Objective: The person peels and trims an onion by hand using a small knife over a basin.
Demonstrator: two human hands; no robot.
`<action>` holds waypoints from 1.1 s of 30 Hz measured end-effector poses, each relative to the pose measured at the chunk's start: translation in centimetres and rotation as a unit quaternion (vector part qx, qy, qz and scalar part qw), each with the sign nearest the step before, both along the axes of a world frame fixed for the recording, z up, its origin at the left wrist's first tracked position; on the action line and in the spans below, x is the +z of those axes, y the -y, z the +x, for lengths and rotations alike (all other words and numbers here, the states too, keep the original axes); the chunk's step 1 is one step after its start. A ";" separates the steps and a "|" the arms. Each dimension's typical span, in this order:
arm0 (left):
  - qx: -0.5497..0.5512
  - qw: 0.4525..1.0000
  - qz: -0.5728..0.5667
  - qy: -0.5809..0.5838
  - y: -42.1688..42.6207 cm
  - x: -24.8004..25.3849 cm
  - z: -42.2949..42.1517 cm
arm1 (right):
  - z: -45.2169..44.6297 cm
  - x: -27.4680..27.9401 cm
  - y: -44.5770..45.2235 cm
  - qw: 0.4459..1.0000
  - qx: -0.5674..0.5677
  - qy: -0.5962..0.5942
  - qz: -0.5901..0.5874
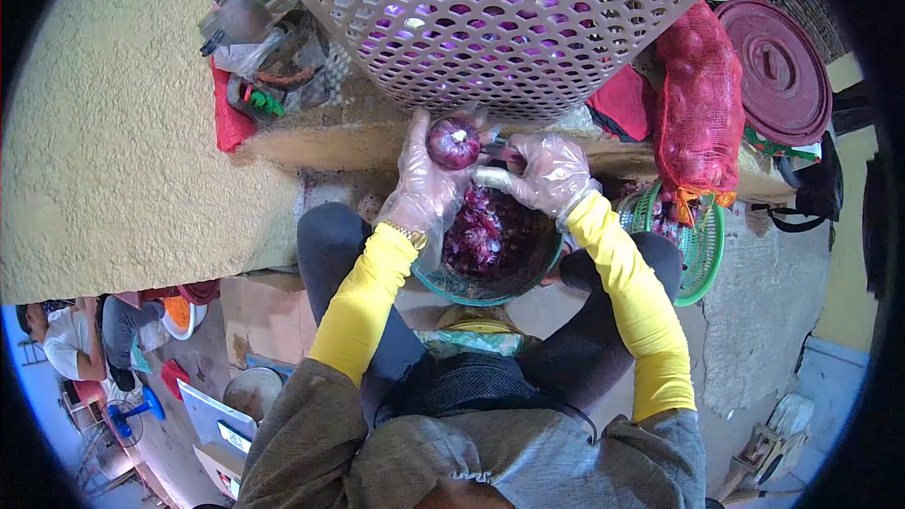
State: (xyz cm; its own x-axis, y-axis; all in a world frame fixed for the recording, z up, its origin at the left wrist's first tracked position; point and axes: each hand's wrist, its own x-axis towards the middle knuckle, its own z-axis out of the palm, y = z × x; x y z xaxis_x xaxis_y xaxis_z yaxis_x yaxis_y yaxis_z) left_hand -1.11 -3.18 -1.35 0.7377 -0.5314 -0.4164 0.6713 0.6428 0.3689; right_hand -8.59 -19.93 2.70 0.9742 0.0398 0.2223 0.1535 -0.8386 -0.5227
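A peeled-looking red onion [453, 143] with a pale end facing up sits in my left hand [424, 174], which wears a clear plastic glove. My right hand [549, 172], gloved too, is closed just to the right of the onion, around a small dark-handled tool [504, 153] that looks like a knife; its blade is hard to make out. Below both hands stands a round tub [476, 296] between the knees, holding purple onion skins [490, 236].
A large perforated basket [500, 38] with purple contents stands ahead on a ledge. To the right are a red mesh sack [699, 104] of onions, a maroon lid [775, 71] and a green basket [715, 254]. Another person [71, 339] is at the far left.
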 end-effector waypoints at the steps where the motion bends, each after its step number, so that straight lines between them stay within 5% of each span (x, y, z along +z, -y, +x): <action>1: 0.001 1.000 0.000 -0.001 0.1 0.3 -0.1 | 0.1 -0.2 0.1 1.000 0.001 -0.001 0.000; 4: -0.016 0.999 -0.015 -0.047 0.2 0.8 -0.3 | 0.6 -0.3 0.4 0.997 0.009 0.064 -0.033; 7: -0.078 0.990 0.119 0.013 -0.3 0.6 -0.3 | 0.9 -0.1 0.6 0.996 0.021 0.073 -0.050; 13: -0.205 0.975 0.081 0.020 -0.8 2.6 -0.5 | 1.2 0.2 1.6 0.989 0.108 0.087 -0.048; 16: -0.245 0.963 0.106 0.038 -1.6 1.9 0.2 | 1.2 1.4 1.6 0.985 0.155 -0.008 -0.071; 33: -0.220 0.951 0.201 0.080 -2.5 1.9 0.4 | 1.7 0.2 0.7 0.975 0.175 -0.077 -0.113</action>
State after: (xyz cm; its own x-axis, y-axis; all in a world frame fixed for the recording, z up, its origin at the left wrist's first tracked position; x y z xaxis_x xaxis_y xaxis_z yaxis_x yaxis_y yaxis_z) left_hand -0.69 -0.71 0.55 0.5513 -0.6255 -0.5521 0.7576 0.0982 0.6452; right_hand -6.91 -20.68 2.92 0.9130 0.4073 0.0217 0.3859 -0.8454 -0.3694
